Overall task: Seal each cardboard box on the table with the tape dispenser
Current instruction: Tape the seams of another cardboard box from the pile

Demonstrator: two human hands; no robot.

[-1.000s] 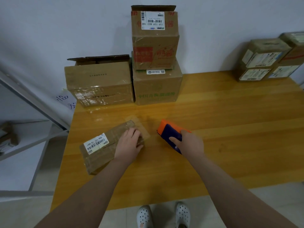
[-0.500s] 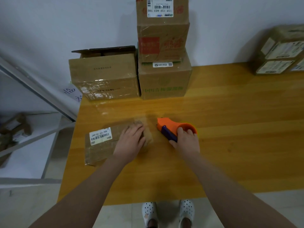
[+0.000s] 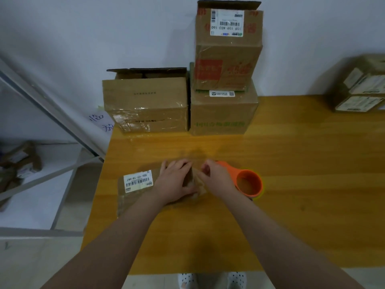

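Wooden table [image 3: 291, 205]: we're looking down on it from the near edge, with boxes lined up along the far edge.
Stacked boxes [image 3: 228, 49]: two high at the middle of the far edge. The top one's flap is standing up, so we'd say it's not sealed yet.
Open box [image 3: 145, 101]: it touches the stack on the left, near the far-left corner, and its flaps are up too.
Corner boxes [image 3: 360, 90]: a blurred pile at the far-right corner, well apart from the action.
Flat box [image 3: 133, 199]: this is the one in play, lying by the left edge. Its long axis runs left to right, roughly along the near edge, with a white label [image 3: 138, 181] on its left half.
Tape dispenser [image 3: 233, 172]: orange, lying on the table just beside the flat box's right end, roll end pointing right.
Left hand [image 3: 175, 182]: spread flat on the box's right half, pinning it down and gripping nothing.
Right hand [image 3: 216, 178]: fingers curled right at the box's right end, between box and dispenser. We can't tell whether it's pinching tape or holding nothing.
Key relation: the dispenser sits to the right, in line with the box's long axis and nearest the right hand. We reckon the next pull runs leftward along the box.
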